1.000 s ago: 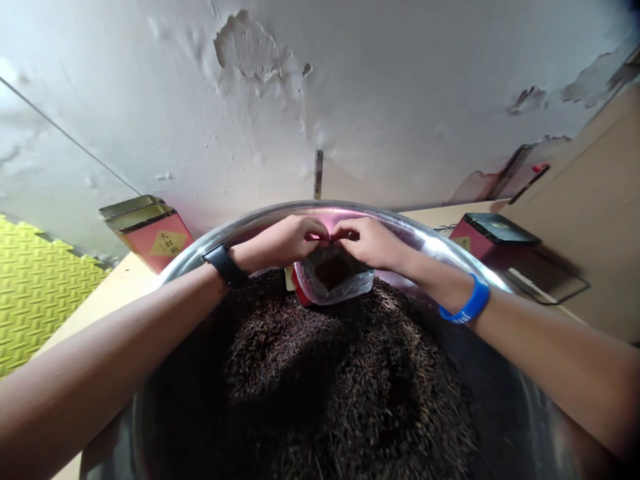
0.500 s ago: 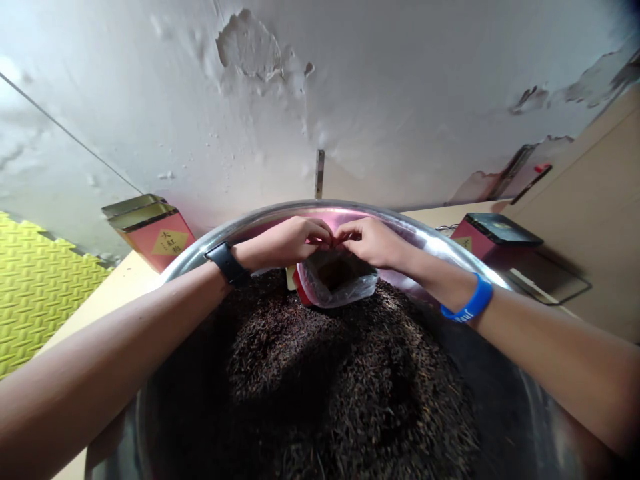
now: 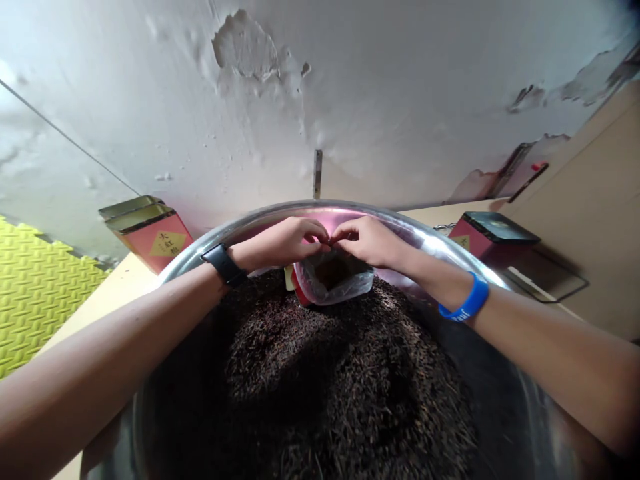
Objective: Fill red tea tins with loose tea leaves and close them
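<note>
Both hands meet at the far side of a large metal basin (image 3: 373, 209). My left hand (image 3: 290, 239), below a black watch, has its fingertips pinched at the upper edge of a clear plastic bag (image 3: 345, 291). Its partner, my right hand (image 3: 367, 240), pinches the same edge, fingertips nearly touching the left ones. The bag lines a red tin (image 3: 300, 291) that lies tilted on a heap of dark loose tea leaves (image 3: 380, 373). The bag's mouth opens toward me, its inside dark. Fingers partly hide the gripped edge.
A red tin with a yellow label (image 3: 163, 243) stands left of the basin, and another dark red tin (image 3: 487, 241) stands on the right beside a wire frame (image 3: 560, 287). Behind is a peeling white wall (image 3: 350, 100). Yellow foam mat (image 3: 35, 300) covers the floor at left.
The whole view has shifted very slightly to the left. Both hands keep the same pinch on the bag's edge, and the lined tin stays in place on the leaves.
</note>
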{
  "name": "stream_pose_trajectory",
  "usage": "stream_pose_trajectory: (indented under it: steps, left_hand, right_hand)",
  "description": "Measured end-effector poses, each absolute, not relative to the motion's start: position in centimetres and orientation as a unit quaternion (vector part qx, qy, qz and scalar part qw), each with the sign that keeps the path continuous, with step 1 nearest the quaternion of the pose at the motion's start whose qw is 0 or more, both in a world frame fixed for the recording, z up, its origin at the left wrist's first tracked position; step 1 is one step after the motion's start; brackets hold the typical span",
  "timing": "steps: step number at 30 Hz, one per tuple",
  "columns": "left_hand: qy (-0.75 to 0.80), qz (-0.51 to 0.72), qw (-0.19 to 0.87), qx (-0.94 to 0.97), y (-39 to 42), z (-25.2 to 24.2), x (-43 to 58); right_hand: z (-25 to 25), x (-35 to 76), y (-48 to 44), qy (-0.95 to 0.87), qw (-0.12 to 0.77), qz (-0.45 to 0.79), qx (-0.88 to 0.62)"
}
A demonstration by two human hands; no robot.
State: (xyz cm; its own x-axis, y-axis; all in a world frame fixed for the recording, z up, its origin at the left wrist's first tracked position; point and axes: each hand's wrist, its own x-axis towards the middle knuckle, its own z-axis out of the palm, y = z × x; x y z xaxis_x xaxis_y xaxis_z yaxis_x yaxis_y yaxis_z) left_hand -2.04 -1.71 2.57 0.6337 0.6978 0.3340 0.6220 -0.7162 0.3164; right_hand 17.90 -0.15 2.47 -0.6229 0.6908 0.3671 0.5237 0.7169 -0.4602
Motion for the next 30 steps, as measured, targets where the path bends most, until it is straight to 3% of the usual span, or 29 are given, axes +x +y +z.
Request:
stream_pose_trajectory:
  steps: [30]
  left_hand:
    - [0.405, 0.216, 0.075, 0.886, -1.97, 2.67, -1.93]
  right_hand:
    - [2.27, 17.71, -0.13, -0.881, 0.275, 0.184, -0.339]
